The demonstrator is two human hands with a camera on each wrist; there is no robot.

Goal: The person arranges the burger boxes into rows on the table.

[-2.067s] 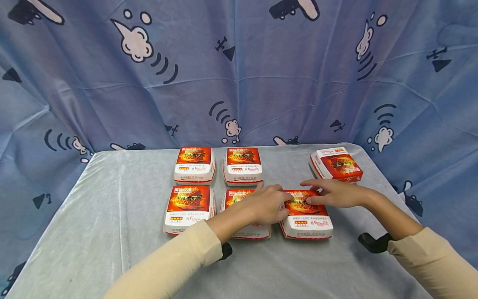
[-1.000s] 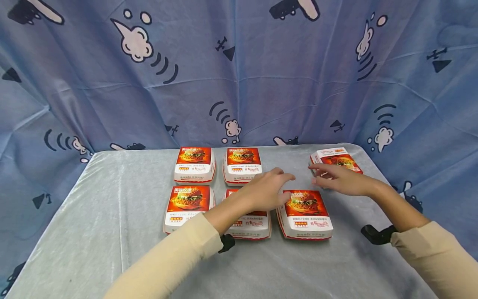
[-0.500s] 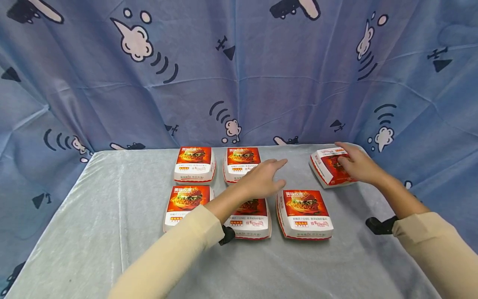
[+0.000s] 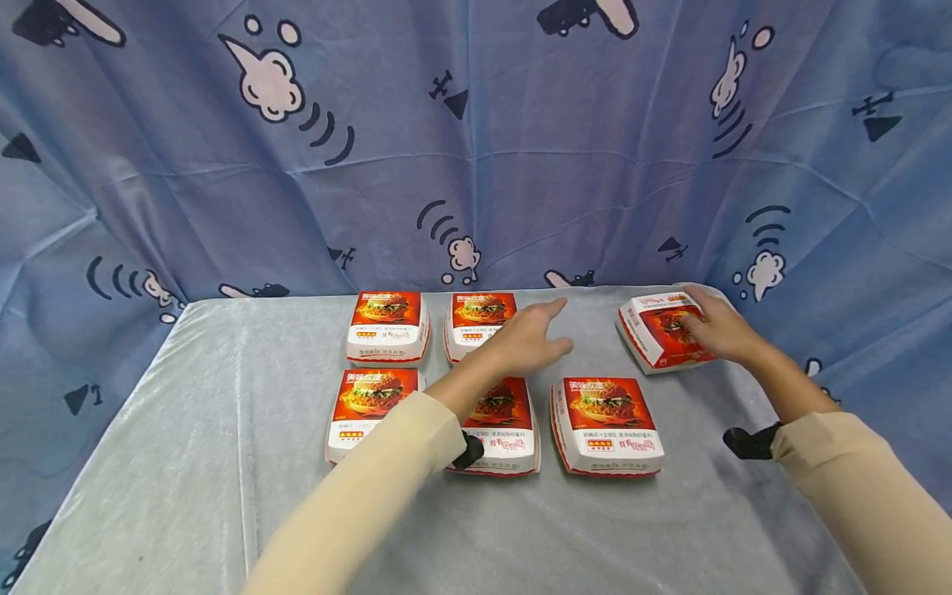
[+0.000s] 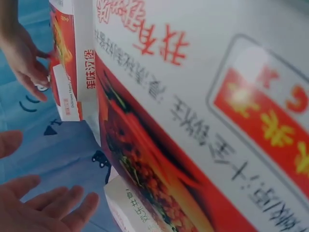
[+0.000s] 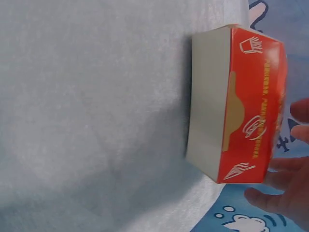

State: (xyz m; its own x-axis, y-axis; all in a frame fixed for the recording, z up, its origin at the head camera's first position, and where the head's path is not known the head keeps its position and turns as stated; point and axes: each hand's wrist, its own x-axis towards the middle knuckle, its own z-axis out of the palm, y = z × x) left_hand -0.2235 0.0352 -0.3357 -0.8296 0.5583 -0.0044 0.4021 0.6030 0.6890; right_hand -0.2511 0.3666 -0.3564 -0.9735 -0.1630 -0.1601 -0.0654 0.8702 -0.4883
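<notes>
In the head view my left hand (image 4: 530, 339) hovers over the middle column of burger boxes, index finger and thumb spread apart, holding nothing. The left wrist view shows its loosely extended fingers (image 5: 63, 208) beyond a burger box (image 5: 159, 111) that fills much of the picture. My right hand (image 4: 723, 329) is at the right side of a turned burger box (image 4: 664, 332) at the back right, its thumb over the lid. In the right wrist view the spread fingers (image 6: 263, 198) lie beside and above that box's red side (image 6: 251, 111).
To the left, burger boxes stand in rows: two at the back, a left one (image 4: 387, 329) and a middle one (image 4: 482, 318), and three in front, a left one (image 4: 375, 405), a middle one (image 4: 502, 438) and a right one (image 4: 608, 426). Grey cloth (image 4: 186, 463) covers the table; a blue curtain (image 4: 476, 165) hangs behind.
My right hand has gone from the front right box to the turned box at the back right. My left hand has lifted off the front boxes and moved back. The boxes look nearly unmoved.
</notes>
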